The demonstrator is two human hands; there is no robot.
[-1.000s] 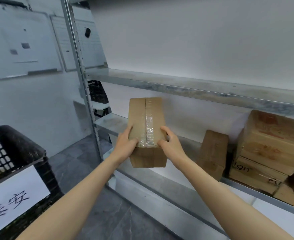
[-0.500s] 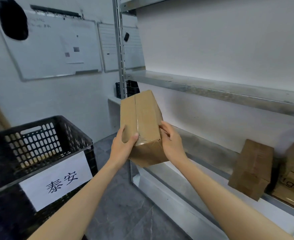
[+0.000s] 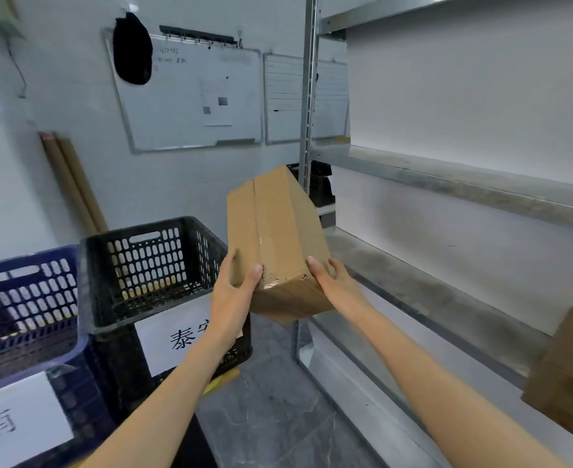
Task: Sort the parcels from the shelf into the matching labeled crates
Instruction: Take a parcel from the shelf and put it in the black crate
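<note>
Two hands carry one parcel in the air, in front of the shelf and beyond its left end, so it rests on nothing. The left hand takes the near left corner, with the thumb on the upper face and the fingers going under. The right hand takes the near right edge in the same manner. The grip of each hand is therefore closed around the parcel, and nothing else is held.

The parcel's long axis runs away from the person, and the far end is raised and leans a little to the right. The black crate lies to the left of the parcel and lower, on the side of the left hand, which is the nearer one to it. The blue crate stands just beside the black one, further left. Probably the coming move is to the left and down, but which crate matches cannot be told.

The parcel is plain brown cardboard, long and box-shaped. Clear tape runs along the seam of the upper face and is wrinkled at the near end. No address label shows on the visible faces. The white label of the black crate is partly hidden by the left forearm. A second parcel stands at the shelf's front edge, far right.
</note>
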